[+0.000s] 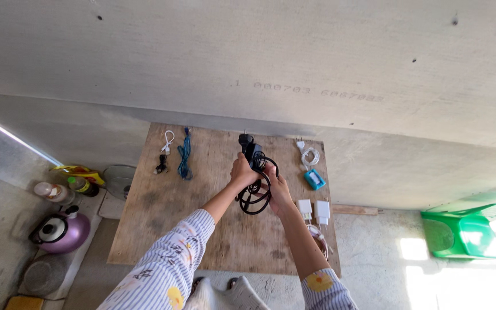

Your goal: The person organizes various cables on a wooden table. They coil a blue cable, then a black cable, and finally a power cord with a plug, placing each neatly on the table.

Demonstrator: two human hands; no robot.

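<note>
hands (pixel 259 178) gripping black cable (pixel 255 198), fingers hidden

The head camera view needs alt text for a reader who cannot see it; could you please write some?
Two hands, the left hand and right hand, hold a coiled black cable with its black plug above a wooden board. On the board lie a blue cable, a white cable and two white chargers.
</note>
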